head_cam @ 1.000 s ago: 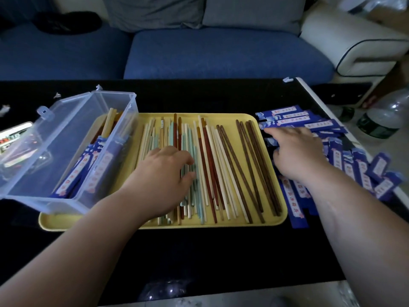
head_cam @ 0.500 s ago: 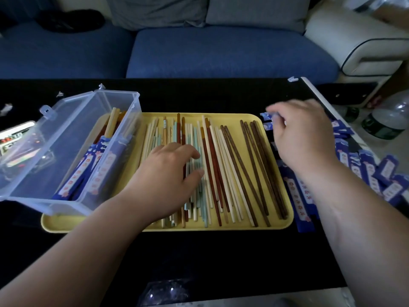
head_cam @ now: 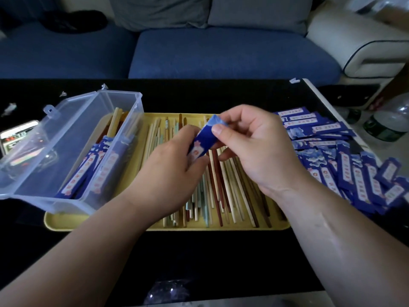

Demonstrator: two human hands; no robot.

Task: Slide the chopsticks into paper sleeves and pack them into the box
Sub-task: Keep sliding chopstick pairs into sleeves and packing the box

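Note:
A yellow tray (head_cam: 66, 220) holds several loose chopsticks (head_cam: 223, 191) in wood, red, white and teal. Above its middle my right hand (head_cam: 259, 151) pinches the top of a blue paper sleeve (head_cam: 204, 139) between thumb and fingers. My left hand (head_cam: 170, 171) holds the sleeve's lower end, fingers curled round it. A clear plastic box (head_cam: 73, 151) with its lid open stands on the tray's left end, with a few sleeved chopsticks (head_cam: 93, 167) inside. A heap of blue sleeves (head_cam: 345, 165) lies to the right of the tray.
All of this rests on a black table (head_cam: 199, 258). A phone (head_cam: 15, 138) lies at the left edge behind the box lid. A blue sofa (head_cam: 199, 52) runs along the far side. Bottles (head_cam: 387, 122) stand on the floor at the right.
My right hand lifted a blue sleeve from the heap and brought it left over the tray. My left hand rose off the chopsticks and took the sleeve's lower end.

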